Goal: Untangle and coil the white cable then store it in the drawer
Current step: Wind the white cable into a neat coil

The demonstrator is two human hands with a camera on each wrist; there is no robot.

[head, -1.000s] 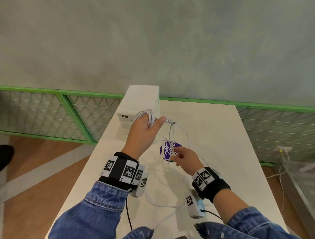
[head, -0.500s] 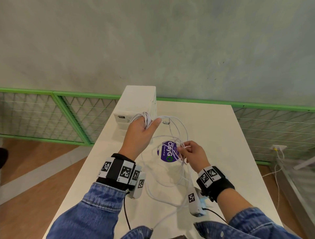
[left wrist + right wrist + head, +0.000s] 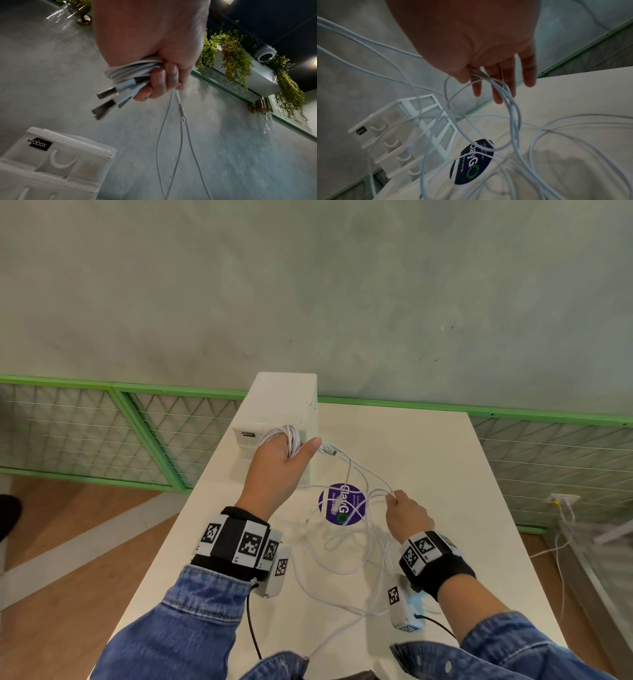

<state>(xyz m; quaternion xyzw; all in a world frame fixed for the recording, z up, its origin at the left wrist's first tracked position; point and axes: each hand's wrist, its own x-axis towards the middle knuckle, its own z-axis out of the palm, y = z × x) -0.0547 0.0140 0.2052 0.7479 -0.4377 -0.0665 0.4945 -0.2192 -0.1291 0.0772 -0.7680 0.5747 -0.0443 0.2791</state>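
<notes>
Fingers, left hand (image 3: 154, 44): curled tight round a bundle of white cable (image 3: 130, 70) loops; fingers (image 3: 159, 81) clamp the bundle against the palm, thumb stuck out to the right in the head view.
Fingers, right hand (image 3: 409, 517): thumb and forefinger pinch a few thin strands; the other fingers (image 3: 498, 83) hang fairly straight with strands draped over them.
Left hand position: raised above the tabletop (image 3: 428, 460), just in front of the drawer unit's top.
Right hand position: lower and nearer, right of the round sticker.
Cable, held part: coiled loops in the left hand, two metal USB plugs (image 3: 106, 100) poking out of the fist to the left.
Cable, span: thin strands run from the left hand down and right to the right hand; a small connector (image 3: 329, 449) sits just right of the left thumb.
Cable, loose part: tangled loops on the tabletop between and near the two wrists, some crossing the sticker.
Drawer unit (image 3: 279, 409): white, several stacked drawers with curved handles, far left part of the tabletop, against the wall; black label on its top front. Whether any drawer is open I cannot tell.
Sticker (image 3: 340, 505): round, dark purple with white and green lettering, on the tabletop between the hands.
Wrists: black bands with printed markers, denim sleeves (image 3: 191, 621).
</notes>
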